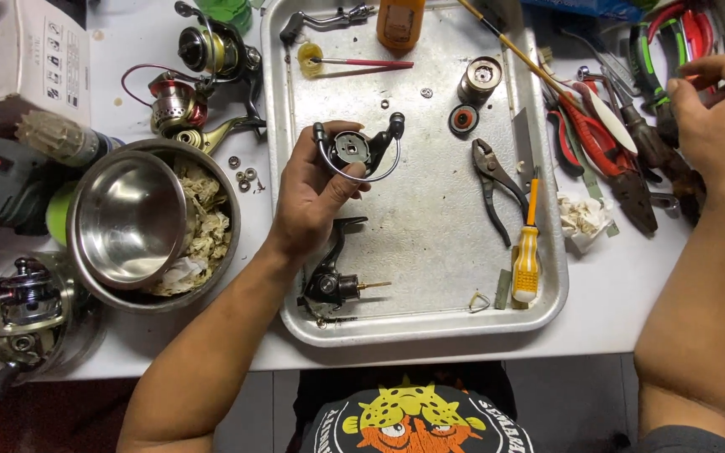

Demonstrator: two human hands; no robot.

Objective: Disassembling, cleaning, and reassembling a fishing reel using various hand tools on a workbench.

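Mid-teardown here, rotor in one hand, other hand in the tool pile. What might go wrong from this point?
The left hand holds the rotor with fingertips only; it might slip onto the tray. Small washers lie loose on the table and could scatter. The right hand reaches among crowded pliers, risking a snag.

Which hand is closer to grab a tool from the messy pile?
The right hand. It already rests on the tool pile beside the metal tray. The left hand is busy: its fingers hold the reel rotor above the tray.
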